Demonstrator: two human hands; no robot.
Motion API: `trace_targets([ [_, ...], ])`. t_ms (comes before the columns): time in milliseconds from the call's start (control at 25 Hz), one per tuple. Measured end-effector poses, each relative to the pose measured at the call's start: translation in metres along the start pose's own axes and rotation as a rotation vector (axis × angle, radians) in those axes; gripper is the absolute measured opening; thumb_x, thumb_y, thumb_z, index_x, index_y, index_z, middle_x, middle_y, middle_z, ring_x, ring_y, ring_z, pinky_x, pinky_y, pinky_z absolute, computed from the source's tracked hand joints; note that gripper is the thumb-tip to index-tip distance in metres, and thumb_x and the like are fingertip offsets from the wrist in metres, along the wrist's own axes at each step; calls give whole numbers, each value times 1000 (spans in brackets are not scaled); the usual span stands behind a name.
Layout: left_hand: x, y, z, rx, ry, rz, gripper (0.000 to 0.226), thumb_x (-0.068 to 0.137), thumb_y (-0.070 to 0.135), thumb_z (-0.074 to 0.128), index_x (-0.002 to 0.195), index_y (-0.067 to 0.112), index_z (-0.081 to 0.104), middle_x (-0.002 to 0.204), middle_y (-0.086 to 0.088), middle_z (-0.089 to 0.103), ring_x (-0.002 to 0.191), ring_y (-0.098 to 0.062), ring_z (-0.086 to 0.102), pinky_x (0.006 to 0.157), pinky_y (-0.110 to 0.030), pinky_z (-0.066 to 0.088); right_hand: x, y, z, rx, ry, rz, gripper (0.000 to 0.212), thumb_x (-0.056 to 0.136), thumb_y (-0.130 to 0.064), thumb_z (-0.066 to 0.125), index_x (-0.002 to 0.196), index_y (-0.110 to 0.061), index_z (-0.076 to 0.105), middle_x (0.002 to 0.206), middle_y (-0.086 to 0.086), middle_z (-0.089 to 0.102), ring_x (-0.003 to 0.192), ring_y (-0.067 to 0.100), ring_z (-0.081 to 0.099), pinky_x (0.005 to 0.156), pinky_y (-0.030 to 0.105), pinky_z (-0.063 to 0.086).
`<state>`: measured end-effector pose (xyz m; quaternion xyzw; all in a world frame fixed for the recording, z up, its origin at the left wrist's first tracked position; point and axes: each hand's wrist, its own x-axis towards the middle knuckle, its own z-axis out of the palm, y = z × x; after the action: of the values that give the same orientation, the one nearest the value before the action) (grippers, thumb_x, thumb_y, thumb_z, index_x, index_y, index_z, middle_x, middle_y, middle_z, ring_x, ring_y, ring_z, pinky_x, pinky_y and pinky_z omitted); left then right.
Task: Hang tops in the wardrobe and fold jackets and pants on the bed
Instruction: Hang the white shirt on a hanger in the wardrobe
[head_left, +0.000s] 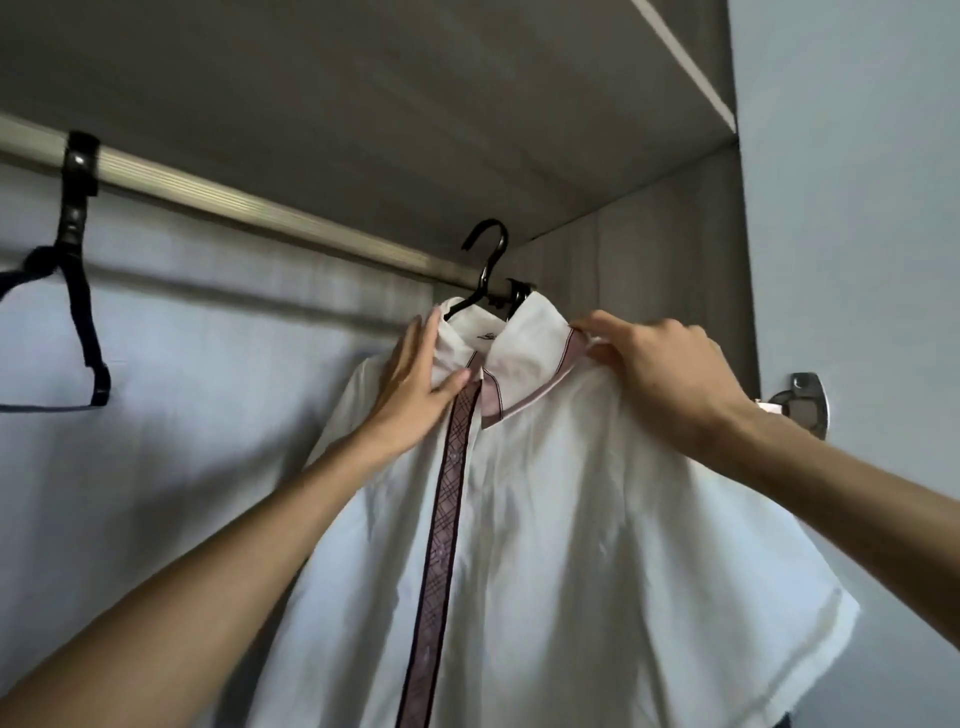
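Hanging step: shirt (545, 519) on hanger (485, 260) up at the rail (260, 208), hook seating unclear; left hand (410, 384) flat, fingers straight on collar (530, 364), right hand (660, 374) pinching collar edge; next probably confirm hook seated, then release.

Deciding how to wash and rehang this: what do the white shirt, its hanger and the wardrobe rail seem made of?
The white shirt is thin matt woven cloth, perhaps cotton or a blend; it creases softly. The hanger is glossy black, plastic or coated metal, cannot tell; highlights run along the hook. The wardrobe rail is silvery metal, probably aluminium, with lengthwise ribs.
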<state>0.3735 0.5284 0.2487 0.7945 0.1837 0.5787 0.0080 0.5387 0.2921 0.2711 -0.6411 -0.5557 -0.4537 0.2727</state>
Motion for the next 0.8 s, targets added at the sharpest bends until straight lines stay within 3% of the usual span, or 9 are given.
trace_targets([
  [160,24,-15,39,-118,32,-105,75,102,33,51,158,12,5,166,-9,7,153,-19,4,122,-26,3,26,-4,17,9,-25,58,32,104,-32,43,132,-46,50,115,-2,71,102,40,60,71,36,38],
  [480,28,-42,91,-143,-101,-65,80,97,58,43,159,25,5,167,1,6,152,-19,13,122,-40,18,38,1,37,-113,-109,64,32,103,-31,41,127,-45,55,115,6,68,102,39,61,72,36,40],
  [600,18,-47,106,-56,-154,-89,66,103,49,35,158,27,7,167,-5,0,153,-22,2,124,-38,8,34,3,37,-281,-133,-7,29,103,-31,40,125,-41,55,110,4,66,99,35,63,68,36,39],
  [720,6,-49,107,-44,-203,-59,60,104,50,29,158,28,15,167,-6,0,153,-25,-1,124,-38,5,18,-2,42,-510,-107,-77,37,102,-23,36,134,-35,48,112,3,55,100,30,62,60,34,30],
  [800,-6,-51,101,-129,-192,-72,58,103,48,33,157,32,18,167,-3,1,153,-20,3,124,-34,8,7,-3,45,-638,8,-113,42,93,-16,37,130,-24,54,109,6,50,100,29,53,67,36,32],
])
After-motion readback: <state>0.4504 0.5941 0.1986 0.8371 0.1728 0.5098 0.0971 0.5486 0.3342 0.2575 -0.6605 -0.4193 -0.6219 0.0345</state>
